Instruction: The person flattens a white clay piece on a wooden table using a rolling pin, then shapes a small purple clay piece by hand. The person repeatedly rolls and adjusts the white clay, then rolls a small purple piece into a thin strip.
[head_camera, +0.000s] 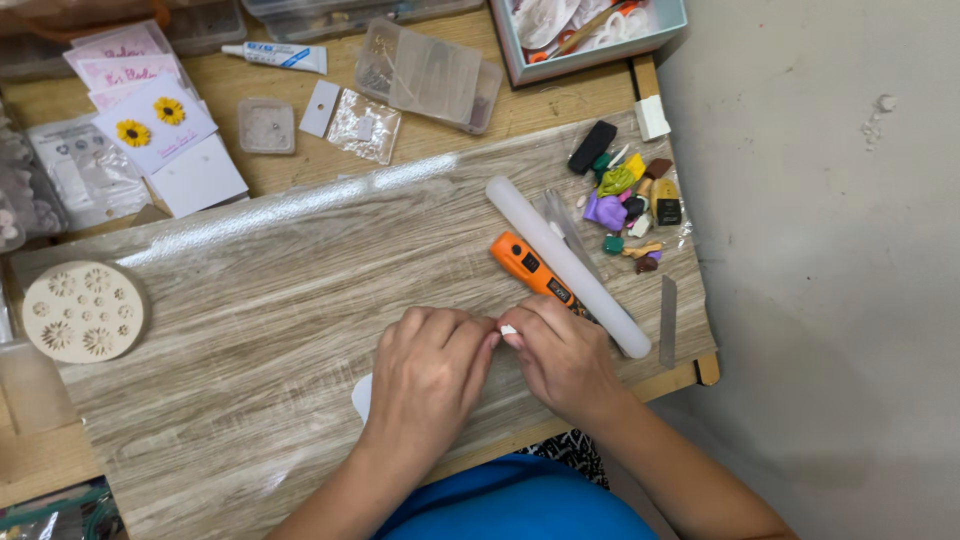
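Near counter front edge, both hands pinching tiny white clay bit (509, 330) between fingertips: left hand (432, 372), right hand (562, 352). Looks soft, light, squishy; grip by edges, gently. Roller (565, 263) just beside.

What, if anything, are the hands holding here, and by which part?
A small white piece is pinched between the fingertips of the left hand and right hand; which part they grip cannot be told.

1. A light wooden tabletop (300, 175) carries a glossy wood-grain plastic mat (300, 300).
2. On the mat lie a white cylindrical roller (565, 262), an orange pen-shaped tool (530, 268), a round beige flower mould (83, 311) and a heap of coloured clay scraps (630, 205).
3. Sunflower earring cards (155, 122) and a white glue tube (275, 57) lie on bare wood.
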